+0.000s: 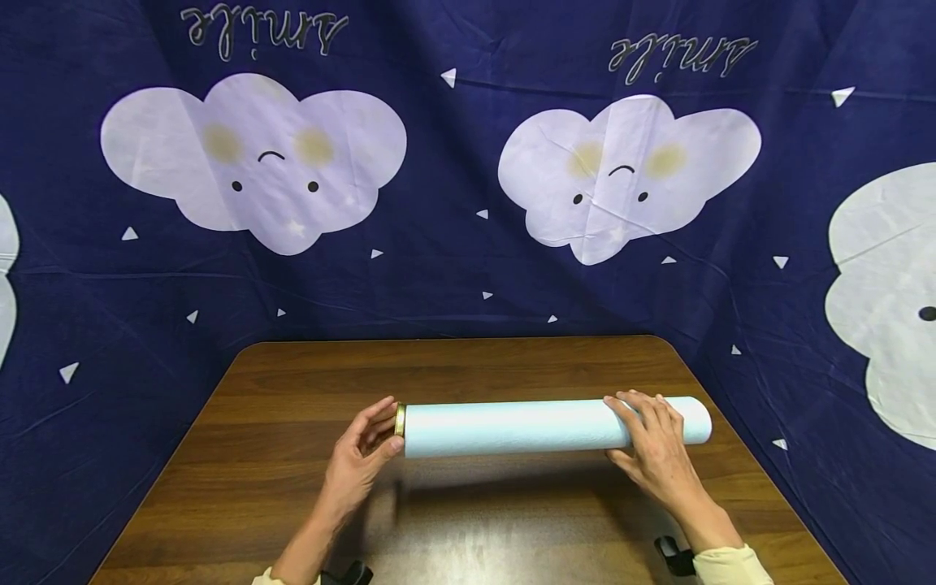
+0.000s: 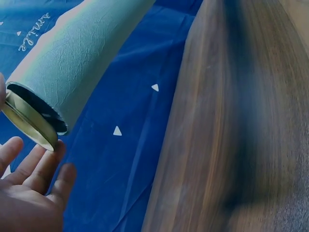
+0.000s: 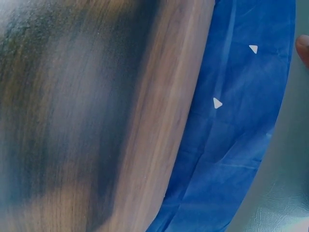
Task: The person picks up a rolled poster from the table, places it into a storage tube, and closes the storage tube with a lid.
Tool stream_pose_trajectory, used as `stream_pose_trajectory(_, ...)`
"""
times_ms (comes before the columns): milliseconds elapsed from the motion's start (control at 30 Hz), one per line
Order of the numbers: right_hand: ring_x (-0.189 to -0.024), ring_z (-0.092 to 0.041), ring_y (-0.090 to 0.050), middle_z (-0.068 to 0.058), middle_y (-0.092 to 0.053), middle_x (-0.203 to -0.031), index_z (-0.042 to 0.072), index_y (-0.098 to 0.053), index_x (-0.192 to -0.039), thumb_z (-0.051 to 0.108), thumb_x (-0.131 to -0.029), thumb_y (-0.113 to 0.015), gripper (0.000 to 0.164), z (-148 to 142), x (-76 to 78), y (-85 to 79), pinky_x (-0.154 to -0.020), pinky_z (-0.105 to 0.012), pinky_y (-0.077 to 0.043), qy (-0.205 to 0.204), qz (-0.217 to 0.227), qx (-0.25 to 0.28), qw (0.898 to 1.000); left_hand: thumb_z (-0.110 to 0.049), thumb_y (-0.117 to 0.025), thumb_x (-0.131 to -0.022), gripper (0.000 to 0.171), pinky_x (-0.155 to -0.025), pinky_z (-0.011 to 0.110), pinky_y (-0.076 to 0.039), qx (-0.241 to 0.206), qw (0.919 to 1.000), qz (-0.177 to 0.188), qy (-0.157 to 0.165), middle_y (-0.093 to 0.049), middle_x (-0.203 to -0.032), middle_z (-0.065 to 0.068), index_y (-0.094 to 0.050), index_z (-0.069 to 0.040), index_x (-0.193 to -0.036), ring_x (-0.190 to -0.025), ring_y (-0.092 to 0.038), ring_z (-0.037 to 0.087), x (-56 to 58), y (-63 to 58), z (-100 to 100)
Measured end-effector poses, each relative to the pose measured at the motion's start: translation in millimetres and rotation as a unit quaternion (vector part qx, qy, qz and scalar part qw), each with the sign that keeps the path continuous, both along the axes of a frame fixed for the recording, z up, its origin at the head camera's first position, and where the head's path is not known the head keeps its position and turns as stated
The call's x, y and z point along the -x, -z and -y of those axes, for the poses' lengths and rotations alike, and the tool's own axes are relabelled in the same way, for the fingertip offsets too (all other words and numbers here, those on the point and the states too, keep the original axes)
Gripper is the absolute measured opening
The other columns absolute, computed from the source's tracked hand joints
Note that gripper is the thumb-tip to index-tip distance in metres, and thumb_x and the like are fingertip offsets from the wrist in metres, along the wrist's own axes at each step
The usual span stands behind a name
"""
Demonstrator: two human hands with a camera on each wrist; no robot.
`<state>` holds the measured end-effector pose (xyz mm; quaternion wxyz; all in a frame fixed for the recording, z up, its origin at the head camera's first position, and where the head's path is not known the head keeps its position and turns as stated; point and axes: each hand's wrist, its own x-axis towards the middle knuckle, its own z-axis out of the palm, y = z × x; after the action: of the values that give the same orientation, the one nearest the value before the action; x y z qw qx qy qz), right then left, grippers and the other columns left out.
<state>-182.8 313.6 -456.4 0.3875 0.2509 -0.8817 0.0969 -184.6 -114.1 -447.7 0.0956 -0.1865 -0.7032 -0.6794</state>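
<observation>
A long pale-blue cardboard tube (image 1: 512, 426) lies level across the head view, its shadow on the table below it. Near its right end my right hand (image 1: 660, 455) grips it, fingers over the top and thumb low on the near side. At the left end, my left hand (image 1: 354, 463) pinches a round gold metal lid (image 1: 400, 420) between thumb and fingertips. The left wrist view shows that lid (image 2: 30, 123) tilted at the tube's mouth, with a dark gap along part of the rim. In the right wrist view the tube (image 3: 285, 159) runs along the right edge.
Beneath is a brown wood-grain table (image 1: 468, 520) with rounded far corners. A dark blue cloth (image 1: 439, 162) printed with clouds and small triangles hangs behind it and at both sides. Black straps (image 1: 674, 556) show near each wrist.
</observation>
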Motion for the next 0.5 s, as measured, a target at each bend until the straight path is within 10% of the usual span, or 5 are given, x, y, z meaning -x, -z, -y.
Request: stream_pose_trajectory(500,-0.117,-0.038,-0.046,-0.02,-0.055,-0.123,0.006,-0.055,-0.129,0.02,-0.051,-0.081,0.083,-1.4,0.0,0.9,-0.098,-0.056,-0.026,-0.003,0.001,0.008,1.0,0.0,-0.064,-0.086,0.056,-0.087,0.015,-0.05,0.017,0.9991,0.036,0.012,-0.049,-0.137,0.02,-0.044,-0.007,-0.138,-0.113,-0.055,-0.002,-2.6,0.9,-4.3)
